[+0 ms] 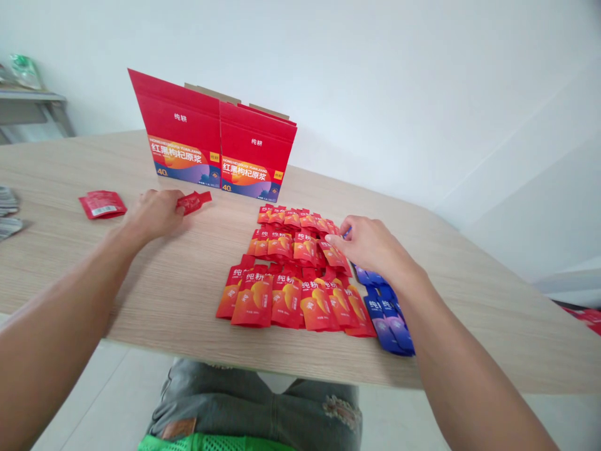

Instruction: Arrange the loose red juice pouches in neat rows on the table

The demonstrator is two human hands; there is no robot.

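My left hand (159, 210) is closed on a red pouch (193, 202) with a narrow spout end, held just above the table left of the rows. A loose red pouch (103, 205) lies back side up beyond that wrist. My right hand (369, 241) is at the right end of the middle row, its thumb on the top of a slanted red pouch (334, 255) and its other fingers curled behind. Several red-orange pouches (253, 297) lie overlapping in three rows. Blue pouches (389, 322) lie to their right, partly hidden under my right forearm.
Two red cartons, a left one (181, 128) and a right one (256, 150), stand side by side with raised tops behind the pouches. Grey-striped packets (8, 213) lie at the left table edge. A white wall rises behind the wooden table (178, 294).
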